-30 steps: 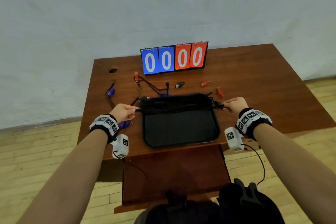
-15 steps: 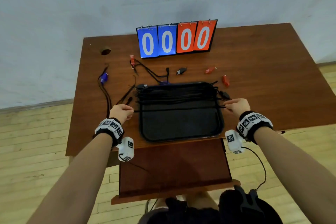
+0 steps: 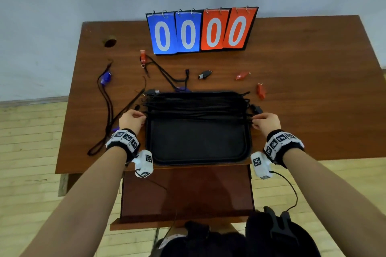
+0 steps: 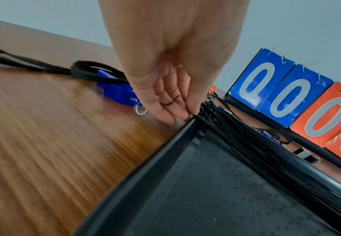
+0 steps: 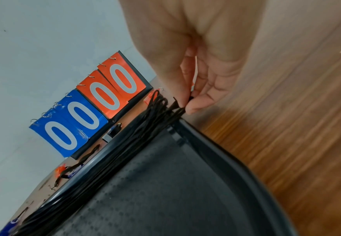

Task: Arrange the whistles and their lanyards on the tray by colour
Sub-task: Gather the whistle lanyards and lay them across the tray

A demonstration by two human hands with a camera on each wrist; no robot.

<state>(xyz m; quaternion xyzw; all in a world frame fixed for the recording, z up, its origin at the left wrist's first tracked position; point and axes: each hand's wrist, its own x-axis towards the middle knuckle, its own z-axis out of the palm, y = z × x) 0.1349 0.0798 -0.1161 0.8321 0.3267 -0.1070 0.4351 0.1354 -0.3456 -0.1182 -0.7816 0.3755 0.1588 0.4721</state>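
A black tray (image 3: 198, 158) lies near the table's front edge with several black lanyards (image 3: 196, 106) stretched across its far half. My left hand (image 3: 133, 120) pinches one end of a black lanyard (image 4: 191, 114) at the tray's left rim. My right hand (image 3: 264, 121) pinches the other end (image 5: 182, 108) at the right rim. Loose on the table lie a blue whistle (image 3: 105, 78) on its cord, a red whistle (image 3: 143, 58), a black whistle (image 3: 204, 74) and two more red whistles (image 3: 242, 75) (image 3: 261, 91). Another blue whistle (image 4: 117, 91) lies beside my left fingers.
A blue and orange flip scoreboard (image 3: 201, 30) reading 0000 stands at the back of the brown table (image 3: 302, 89). A cable hole (image 3: 109, 42) sits at the far left. A lower shelf (image 3: 188, 190) juts out under the front edge.
Both hands have drawn the lanyard ends toward me from the tray's far corners to the middle of its side rims. The head view has tilted down and closer.
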